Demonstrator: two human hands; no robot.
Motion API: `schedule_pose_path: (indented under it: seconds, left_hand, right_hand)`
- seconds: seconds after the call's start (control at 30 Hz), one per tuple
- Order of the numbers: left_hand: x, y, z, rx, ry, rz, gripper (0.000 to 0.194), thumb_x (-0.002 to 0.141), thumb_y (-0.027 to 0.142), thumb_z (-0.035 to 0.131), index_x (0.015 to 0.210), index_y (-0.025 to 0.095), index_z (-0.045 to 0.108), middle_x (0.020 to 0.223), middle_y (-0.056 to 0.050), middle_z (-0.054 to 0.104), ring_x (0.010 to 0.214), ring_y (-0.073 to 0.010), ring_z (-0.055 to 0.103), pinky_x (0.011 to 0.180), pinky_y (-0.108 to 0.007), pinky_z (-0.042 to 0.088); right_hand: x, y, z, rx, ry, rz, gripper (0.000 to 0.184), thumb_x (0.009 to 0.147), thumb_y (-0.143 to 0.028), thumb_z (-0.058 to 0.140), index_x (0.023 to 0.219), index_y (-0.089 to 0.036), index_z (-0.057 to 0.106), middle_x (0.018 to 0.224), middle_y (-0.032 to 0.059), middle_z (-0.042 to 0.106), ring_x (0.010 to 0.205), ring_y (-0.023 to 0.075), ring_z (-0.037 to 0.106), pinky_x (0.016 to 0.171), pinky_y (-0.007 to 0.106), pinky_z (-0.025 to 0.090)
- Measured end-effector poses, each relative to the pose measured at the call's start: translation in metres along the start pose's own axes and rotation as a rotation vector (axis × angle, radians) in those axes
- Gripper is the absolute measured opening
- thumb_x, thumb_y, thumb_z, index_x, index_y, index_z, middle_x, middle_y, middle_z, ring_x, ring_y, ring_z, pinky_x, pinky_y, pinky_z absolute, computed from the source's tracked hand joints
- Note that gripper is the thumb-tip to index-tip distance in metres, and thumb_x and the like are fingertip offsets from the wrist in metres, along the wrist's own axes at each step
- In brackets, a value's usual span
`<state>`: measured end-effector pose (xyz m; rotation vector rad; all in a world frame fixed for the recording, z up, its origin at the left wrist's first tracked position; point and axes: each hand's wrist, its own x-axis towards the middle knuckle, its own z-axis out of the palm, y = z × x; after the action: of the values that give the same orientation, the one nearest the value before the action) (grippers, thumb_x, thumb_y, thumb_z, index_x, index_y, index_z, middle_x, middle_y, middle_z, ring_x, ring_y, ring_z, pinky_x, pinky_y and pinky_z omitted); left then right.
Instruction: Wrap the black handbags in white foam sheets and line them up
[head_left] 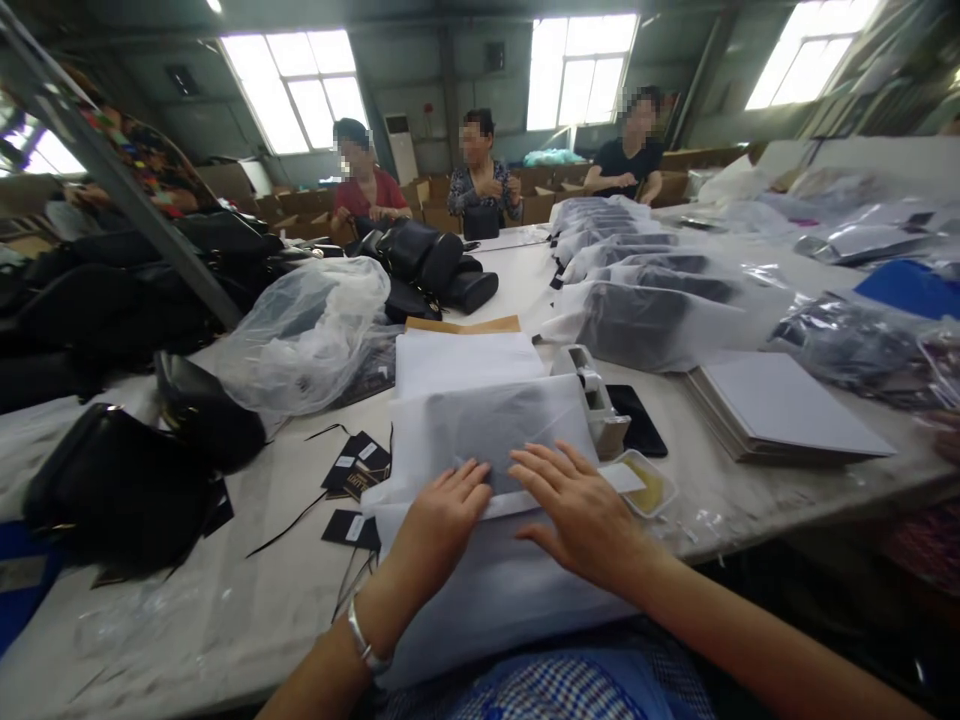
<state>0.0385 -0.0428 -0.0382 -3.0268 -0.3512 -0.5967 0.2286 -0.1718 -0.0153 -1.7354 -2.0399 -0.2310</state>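
Observation:
In front of me a dark flat-looking item, its kind hidden, shows through a white translucent wrapping sheet [480, 410]. My left hand [448, 505] lies flat on the lower part of the wrapping, fingers stretched out. Beside it my right hand [574, 505] also rests on the sheet, fingers spread and thumb apart. Just behind the wrapped item lies a stack of white paper [465, 355]. A tape dispenser [596, 400] stands at its right edge. Black hang tags [352, 465] with cords lie to its left.
Black handbags [120, 490] stand at the left, near a crumpled clear plastic bag [307, 330]. Several wrapped items [630, 310] line the right back. Grey boards [787, 405] are stacked at right, near a small plastic dish [649, 485] and a black phone-like slab [637, 420]. Co-workers sit across the table.

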Motion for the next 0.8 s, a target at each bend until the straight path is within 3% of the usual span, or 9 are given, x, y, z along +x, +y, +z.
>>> schedule_pose_path:
  seconds: [0.1,0.23,0.37,0.63,0.73,0.8]
  left_hand:
    - [-0.003,-0.002,0.0,0.039,0.053,0.037,0.022,0.093,0.005,0.045,0.103,0.016,0.061,0.127,-0.012,0.068,0.117,-0.0258,0.064,0.095,-0.041,0.057]
    - [-0.008,-0.006,0.0,0.08,0.13,0.032,0.02,0.094,0.006,0.044,0.1,0.014,0.061,0.131,-0.016,0.064,0.12,-0.0268,0.062,0.093,-0.038,0.059]
    - [-0.015,-0.009,-0.001,0.093,0.186,0.017,0.025,0.094,0.004,0.041,0.105,0.015,0.06,0.114,-0.012,0.073,0.108,-0.0228,0.069,0.085,-0.033,0.061]
    - [-0.01,-0.012,-0.01,0.059,0.112,-0.055,0.027,0.093,0.003,0.04,0.101,0.017,0.062,0.091,-0.008,0.076,0.081,-0.0196,0.074,0.069,-0.028,0.059]
    - [-0.006,-0.015,-0.012,0.079,0.044,-0.141,0.022,0.093,0.008,0.045,0.095,0.02,0.063,0.069,-0.001,0.071,0.058,-0.017,0.068,0.054,-0.024,0.051]
    - [-0.003,-0.016,-0.013,0.082,0.035,-0.18,0.017,0.095,0.014,0.047,0.092,0.021,0.062,0.063,0.002,0.068,0.053,-0.0165,0.065,0.05,-0.024,0.045]
  right_hand:
    - [0.0,0.011,0.015,-0.069,0.052,-0.067,0.022,0.087,-0.008,0.058,0.104,-0.018,0.067,0.129,0.0088,0.066,0.125,0.0269,0.057,0.113,0.051,0.038]
    - [0.002,0.025,0.026,-0.069,0.132,-0.126,0.026,0.09,-0.003,0.047,0.102,-0.016,0.066,0.12,0.0081,0.071,0.113,0.0231,0.065,0.106,0.044,0.047]
    - [0.0,0.029,0.028,-0.041,0.149,-0.129,0.028,0.092,-0.003,0.042,0.103,-0.016,0.064,0.103,0.0077,0.075,0.094,0.0192,0.071,0.095,0.036,0.053]
    - [0.006,0.031,0.02,-0.06,-0.031,0.012,0.024,0.089,-0.004,0.048,0.092,-0.021,0.065,0.082,0.0038,0.074,0.076,0.0186,0.069,0.076,0.029,0.052]
    - [0.011,0.035,0.017,-0.06,-0.081,0.069,0.025,0.084,-0.003,0.052,0.093,-0.022,0.066,0.081,0.002,0.074,0.075,0.0187,0.069,0.07,0.027,0.049]
    - [0.013,0.038,0.014,-0.059,-0.108,0.093,0.025,0.08,-0.004,0.056,0.094,-0.022,0.066,0.081,0.0006,0.074,0.075,0.0197,0.069,0.067,0.028,0.047]
